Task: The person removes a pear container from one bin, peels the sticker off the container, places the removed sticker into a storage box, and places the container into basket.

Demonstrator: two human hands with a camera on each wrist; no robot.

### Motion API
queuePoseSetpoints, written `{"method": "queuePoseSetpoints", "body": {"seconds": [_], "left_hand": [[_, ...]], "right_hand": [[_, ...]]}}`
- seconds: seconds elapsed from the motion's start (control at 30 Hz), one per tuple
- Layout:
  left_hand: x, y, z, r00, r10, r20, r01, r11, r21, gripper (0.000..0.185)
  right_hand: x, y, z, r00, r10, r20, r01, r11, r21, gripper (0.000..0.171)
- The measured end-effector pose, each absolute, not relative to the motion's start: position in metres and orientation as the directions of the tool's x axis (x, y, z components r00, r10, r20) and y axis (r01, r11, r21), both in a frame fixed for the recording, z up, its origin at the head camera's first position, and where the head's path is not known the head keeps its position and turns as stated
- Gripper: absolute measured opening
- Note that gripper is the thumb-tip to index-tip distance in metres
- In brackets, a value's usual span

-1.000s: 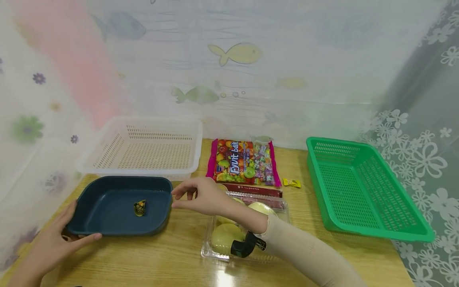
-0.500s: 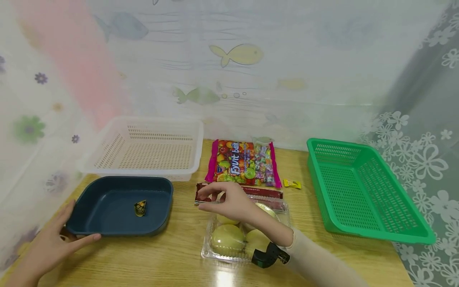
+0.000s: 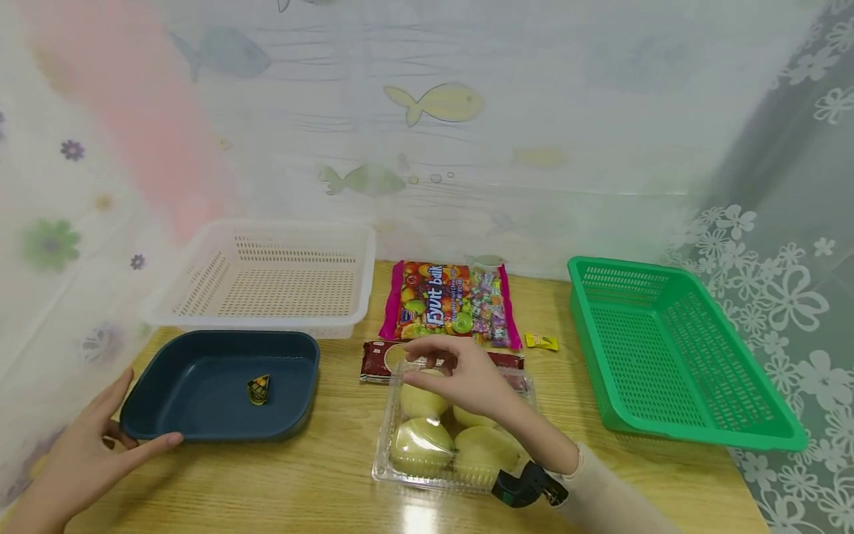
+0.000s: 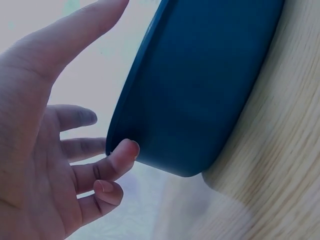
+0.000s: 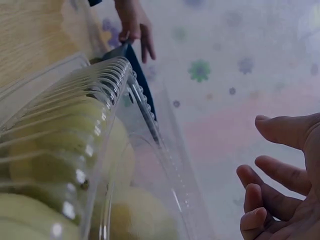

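Hands at the tray and fruit box

The left hand (image 3: 87, 460) is lying open, fingertips touching the dark blue tray (image 3: 220, 386) on the worktop (image 3: 320, 475). The right hand (image 3: 467, 374) is hovering with loosely curled fingers over the clear box of pale green fruit (image 3: 440, 437), gripping nothing

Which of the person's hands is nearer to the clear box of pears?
Right. The right hand hovers just over the clear box of pears; the left hand is far off, touching the blue tray.
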State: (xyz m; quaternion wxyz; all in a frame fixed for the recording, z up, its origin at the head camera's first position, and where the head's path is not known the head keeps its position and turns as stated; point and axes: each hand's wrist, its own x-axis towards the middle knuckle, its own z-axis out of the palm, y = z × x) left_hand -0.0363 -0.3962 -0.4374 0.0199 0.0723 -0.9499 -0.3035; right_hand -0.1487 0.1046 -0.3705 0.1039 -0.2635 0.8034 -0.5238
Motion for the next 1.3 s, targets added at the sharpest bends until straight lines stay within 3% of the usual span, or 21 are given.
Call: {"method": "queuePoseSetpoints", "body": {"seconds": [0.23, 0.53, 1.13, 1.3], "left_hand": [[-0.039, -0.395, -0.431, -0.978, -0.205, -0.037, -0.195, 0.835, 0.514, 0.124], [-0.036, -0.384, -0.416, -0.976, -0.211, 0.055, -0.168, 0.887, 0.430, 0.126], [-0.049, -0.329, -0.402, -0.996, -0.021, 0.092, 0.027, 0.870, 0.493, 0.120], [-0.052, -0.312, -0.405, -0.984, 0.046, 0.174, 0.132, 0.843, 0.522, 0.120]], "right_hand": [[-0.142, 0.128, -0.375, -0.884, -0.453, 0.119, -0.291, 0.332, -0.897, 0.036], [-0.136, 0.156, -0.386, -0.898, -0.406, 0.171, -0.303, 0.287, -0.909, 0.037], [-0.113, 0.194, -0.397, -0.906, -0.263, 0.330, -0.404, 0.313, -0.859, 0.037], [-0.103, 0.203, -0.399, -0.918, -0.209, 0.337, -0.392, 0.349, -0.851, 0.038]]}}
